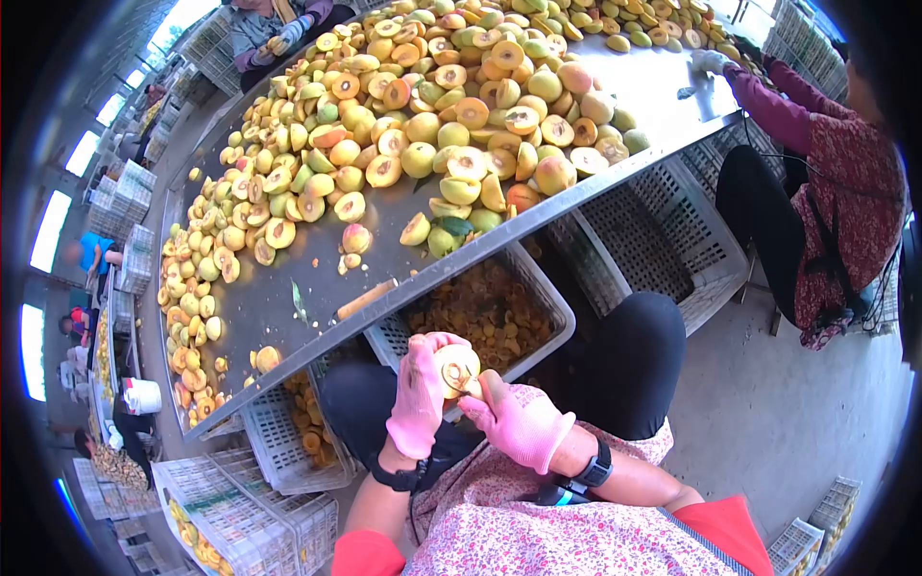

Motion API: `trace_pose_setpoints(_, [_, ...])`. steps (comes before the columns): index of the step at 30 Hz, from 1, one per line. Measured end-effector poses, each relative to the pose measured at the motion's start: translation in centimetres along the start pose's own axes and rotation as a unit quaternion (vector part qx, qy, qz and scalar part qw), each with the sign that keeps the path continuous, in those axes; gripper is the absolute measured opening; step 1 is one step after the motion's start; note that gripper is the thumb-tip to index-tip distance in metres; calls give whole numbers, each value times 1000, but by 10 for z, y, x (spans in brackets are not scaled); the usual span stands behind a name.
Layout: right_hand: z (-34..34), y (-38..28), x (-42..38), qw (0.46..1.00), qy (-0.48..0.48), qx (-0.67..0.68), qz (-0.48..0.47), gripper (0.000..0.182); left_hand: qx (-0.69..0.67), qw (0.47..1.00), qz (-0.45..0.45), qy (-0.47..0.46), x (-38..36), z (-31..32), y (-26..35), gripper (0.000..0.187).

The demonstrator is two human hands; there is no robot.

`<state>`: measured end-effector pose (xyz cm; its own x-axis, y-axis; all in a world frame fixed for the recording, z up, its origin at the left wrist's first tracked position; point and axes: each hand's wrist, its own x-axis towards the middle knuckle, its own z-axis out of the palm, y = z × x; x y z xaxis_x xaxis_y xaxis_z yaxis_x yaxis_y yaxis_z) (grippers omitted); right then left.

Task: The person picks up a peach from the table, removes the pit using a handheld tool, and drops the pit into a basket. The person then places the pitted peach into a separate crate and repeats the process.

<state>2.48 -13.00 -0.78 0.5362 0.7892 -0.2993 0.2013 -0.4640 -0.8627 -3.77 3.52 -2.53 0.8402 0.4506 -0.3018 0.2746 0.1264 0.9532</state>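
Observation:
In a pink glove, my left hand (418,394) is closed around a cut yellow peach half (457,370), its cut face with the stone area turned up. My right hand (523,422), gloved in pink too, grips a small tool (493,388) with a brownish handle. The tool's tip meets the edge of the fruit and is mostly hidden. Both hands are above my lap, just in front of the metal table (375,254). On it lies a large heap of halved and whole peaches (423,130). A wooden-handled tool (367,299) rests near the table's front edge.
Below the table edge stands a white plastic crate (547,336) of peach pieces, with another crate (672,230) to its right. Stacked crates (245,509) are at lower left. One co-worker (836,182) sits at right; another co-worker (274,38) sits across the table.

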Motion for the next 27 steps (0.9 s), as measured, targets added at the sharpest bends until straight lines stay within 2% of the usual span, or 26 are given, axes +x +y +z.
trace_pose_setpoints(1, [-3, -2, 3, 1000, 4, -3, -4, 38, 0, 1000, 6, -1, -2, 6, 4, 76])
trace_pose_setpoints(3, [-8, -8, 5, 998, 21, 66, 9, 39, 96, 972, 196, 90, -9, 18, 7, 70])
trace_pose_setpoints(4, [-7, -8, 6, 995, 23, 94, 3, 36, 36, 977, 191, 86, -14, 23, 0, 69])
trace_pose_setpoints(5, [-4, -7, 8, 995, 21, 94, -1, 36, 80, 960, 234, 131, -14, 30, -1, 70])
trace_pose_setpoints(7, [4, -4, 10, 984, -15, 175, 7, 33, -59, 953, 254, 157, -12, 46, 5, 66])
trace_pose_setpoints(8, [4, -8, 9, 970, -49, 237, 36, 33, -58, 952, 252, 164, -13, 43, 3, 66])
trace_pose_setpoints(10, [1, -13, 10, 967, -76, 241, 41, 34, -89, 942, 276, 170, -11, 39, 1, 59])
trace_pose_setpoints(12, [3, -12, 8, 963, -98, 247, 50, 35, -126, 945, 246, 174, -15, 38, 6, 57])
trace_pose_setpoints(14, [8, -10, 7, 975, -67, 212, 5, 35, -191, 946, 173, 196, -15, 39, 20, 58])
trace_pose_setpoints(15, [7, -12, 7, 975, -67, 213, 7, 35, -191, 947, 171, 195, -15, 38, 23, 58])
trace_pose_setpoints(17, [5, -19, 6, 977, -80, 199, 16, 35, -272, 943, 63, 183, -15, 33, 28, 62])
trace_pose_setpoints(18, [6, -20, 6, 975, -83, 207, 14, 35, -285, 940, 48, 183, -14, 32, 30, 63])
trace_pose_setpoints(21, [6, -22, 7, 972, -89, 218, 14, 36, -278, 949, 19, 148, -14, 26, 39, 63])
trace_pose_setpoints(25, [8, -21, 9, 979, -81, 187, -9, 43, -260, 954, 17, 146, -14, 24, 39, 64])
trace_pose_setpoints(27, [12, -15, 10, 977, -64, 198, -43, 41, -214, 959, 72, 169, -15, 26, 36, 66])
